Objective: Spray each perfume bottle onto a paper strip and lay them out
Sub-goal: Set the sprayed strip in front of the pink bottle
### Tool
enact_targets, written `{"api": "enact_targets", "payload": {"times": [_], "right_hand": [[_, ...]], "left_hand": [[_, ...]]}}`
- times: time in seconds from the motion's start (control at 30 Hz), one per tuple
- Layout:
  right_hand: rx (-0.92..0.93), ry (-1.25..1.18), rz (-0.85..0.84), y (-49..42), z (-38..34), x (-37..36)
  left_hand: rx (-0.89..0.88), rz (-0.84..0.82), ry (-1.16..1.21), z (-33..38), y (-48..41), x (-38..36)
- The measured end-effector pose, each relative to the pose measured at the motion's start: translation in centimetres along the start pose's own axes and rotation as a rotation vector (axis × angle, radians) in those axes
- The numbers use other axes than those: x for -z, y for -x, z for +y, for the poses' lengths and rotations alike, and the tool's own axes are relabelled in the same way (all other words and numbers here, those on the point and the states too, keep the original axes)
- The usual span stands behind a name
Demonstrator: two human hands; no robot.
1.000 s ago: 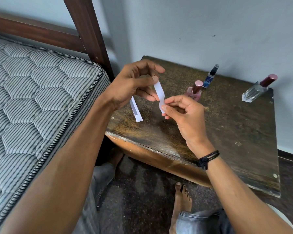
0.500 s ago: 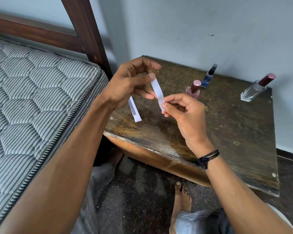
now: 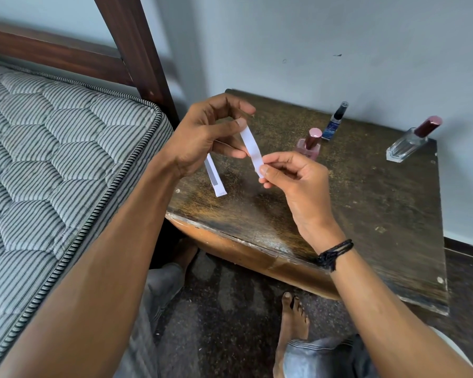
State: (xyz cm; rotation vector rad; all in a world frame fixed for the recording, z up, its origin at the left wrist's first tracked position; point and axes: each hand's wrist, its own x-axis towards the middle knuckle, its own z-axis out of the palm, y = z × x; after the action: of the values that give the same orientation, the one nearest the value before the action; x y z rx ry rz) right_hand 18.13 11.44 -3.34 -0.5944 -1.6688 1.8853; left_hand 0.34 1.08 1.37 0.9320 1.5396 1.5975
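A striped quilted mattress [image 3: 52,159] fills the left side, and a worn dark wooden table [image 3: 380,214] stands just beside it against the wall.

Three perfume bottles are set near the table's back edge. The clear glass bottle [image 3: 402,147] with a dark red cap stands far right, the pink bottle [image 3: 309,148] nearer the middle, and the small blue bottle [image 3: 334,123] just behind the pink one. All are judged hard, smooth and breakable. Each is best taken round the body, with a fingertip kept free for the sprayer. No cap is seen to be removed.

The left hand [image 3: 200,135] and the right hand [image 3: 298,181] are held above the table's left part. A paper strip [image 3: 251,148] is stretched between them. Its upper end is pinched between the left thumb and forefinger, and its lower end between the right thumb and forefinger. The remaining fingers are loosely curled.

The strip is judged very light, limp and easily creased, so it is best held by one end, with the other end left clear for the spray. It appears plain white, narrow and flat.

A second strip [image 3: 215,177], white with a grey band, is seen below the left hand. Whether it is held or lies on the table cannot be told.
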Motion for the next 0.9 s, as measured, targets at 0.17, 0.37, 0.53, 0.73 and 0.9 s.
{"api": "enact_targets", "payload": {"times": [0.17,0.37,0.53,0.73,0.9], "right_hand": [[-0.083,-0.063,-0.013,0.1,0.0,-0.1],[-0.146,-0.077,-0.019,0.1,0.0,0.0],[-0.164,-0.057,-0.023,0.1,0.1,-0.1],[-0.161,-0.055,-0.029,0.1,-0.1,0.0],[-0.155,-0.027,-0.038,0.0,-0.1,0.2]], "left_hand": [[0.009,0.035,-0.042,-0.1,-0.1,0.2],[0.026,0.066,-0.106,-0.2,-0.1,0.6],[0.033,0.08,-0.136,-0.4,-0.2,0.8],[0.026,0.08,-0.147,-0.5,-0.3,0.9],[0.016,0.096,-0.138,-0.6,-0.3,1.1]]}}
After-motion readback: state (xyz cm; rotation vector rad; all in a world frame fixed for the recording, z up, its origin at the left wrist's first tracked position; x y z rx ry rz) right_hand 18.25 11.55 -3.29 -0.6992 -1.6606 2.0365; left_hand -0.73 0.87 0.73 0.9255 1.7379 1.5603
